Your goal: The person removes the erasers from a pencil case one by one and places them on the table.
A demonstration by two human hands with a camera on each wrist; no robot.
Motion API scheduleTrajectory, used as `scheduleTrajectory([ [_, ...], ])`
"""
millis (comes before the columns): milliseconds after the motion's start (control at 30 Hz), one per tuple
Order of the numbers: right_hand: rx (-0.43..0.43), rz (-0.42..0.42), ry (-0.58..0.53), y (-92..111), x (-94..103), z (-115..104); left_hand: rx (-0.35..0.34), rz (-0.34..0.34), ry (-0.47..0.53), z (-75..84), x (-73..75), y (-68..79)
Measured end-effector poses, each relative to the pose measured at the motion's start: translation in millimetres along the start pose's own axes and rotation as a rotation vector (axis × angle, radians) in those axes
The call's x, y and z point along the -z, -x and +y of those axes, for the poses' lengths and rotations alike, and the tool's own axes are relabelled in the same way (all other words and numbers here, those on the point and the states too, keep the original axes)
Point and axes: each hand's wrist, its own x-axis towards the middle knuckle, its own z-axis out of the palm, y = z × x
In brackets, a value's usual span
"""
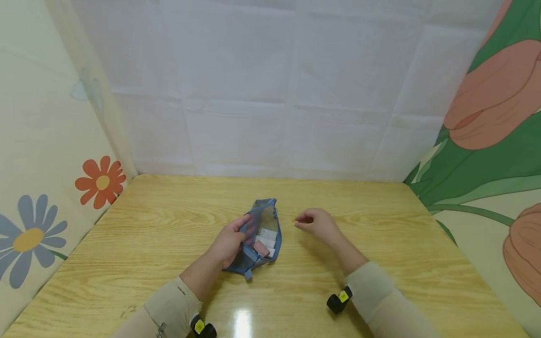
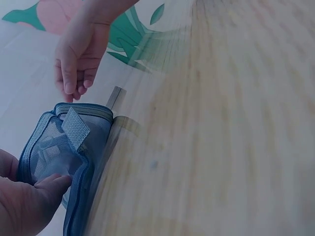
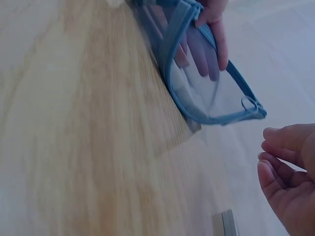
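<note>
A blue mesh zip pouch [image 1: 241,264] stands with its mouth gaping on the table, tilted toward the right. My left hand [image 1: 230,244] grips its left wall, thumb on one side and fingers on the other; the fingers show through the mesh in the right wrist view. Inside lie a small pink block [image 1: 261,249] and some white pieces [image 1: 268,234] with faint print. My right hand [image 1: 318,226] hovers just right of the pouch mouth, fingers loosely curled and holding nothing. A zip pull loop [image 3: 249,103] hangs at the rim's corner.
The wood-grain table [image 1: 380,220] runs back to a white cloth [image 1: 236,94] hung behind it. Flower-printed cloths stand at the left and right sides. Each sleeve carries a black strap device [image 1: 338,302] near the wrist.
</note>
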Motion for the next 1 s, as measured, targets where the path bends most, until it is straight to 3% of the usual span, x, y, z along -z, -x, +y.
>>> scheduleTrajectory([
  [233, 0.097, -0.054, -0.042, 2, -17.9, -15, 0.009, 0.014, 0.005, 0.1, -0.6, -0.4],
  [433, 0.107, -0.147, -0.091, 6, -32.1, -24, 0.017, 0.013, 0.010, -0.3, -0.9, -0.6],
  [833, 0.160, -0.265, -0.071, 14, -51.6, -35, 0.010, 0.001, -0.006, 0.9, -0.4, 0.6],
  [1000, 0.174, -0.278, -0.004, 14, -59.5, -32, 0.011, -0.002, -0.005, 0.6, 0.2, 1.2],
])
